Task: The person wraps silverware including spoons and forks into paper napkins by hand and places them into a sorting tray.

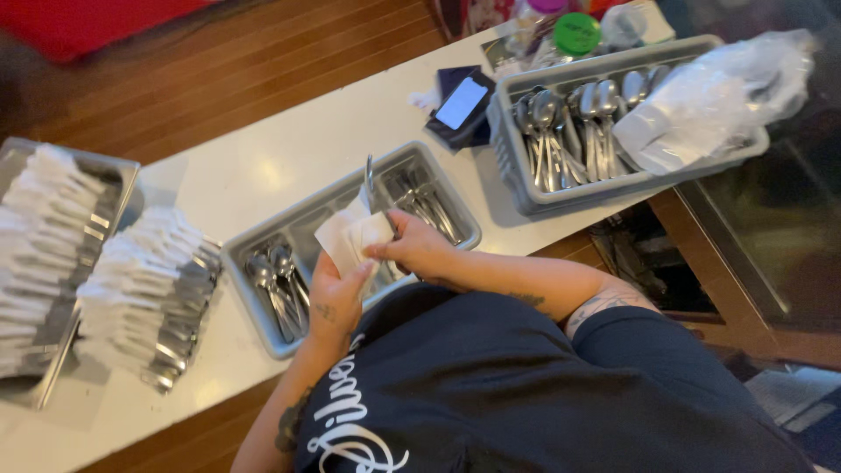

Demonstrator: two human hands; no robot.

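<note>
Two hands meet over a grey cutlery tray (254, 241). The left hand (335, 298) has its fingers closed on a white napkin (350, 238), and the right hand (419, 248) pinches the same napkin from the other side. A metal utensil handle (369, 172) sticks up just above the fingertips. Loose spoons (279, 280) lie in the tray just beside the left hand. A pile of wrapped cutlery (144, 293) sits well beyond the left fingers.

Bare tabletop (263, 171) beyond the metal tray (302, 215) lies open; grey bin (517, 162) blocks the side.
</note>
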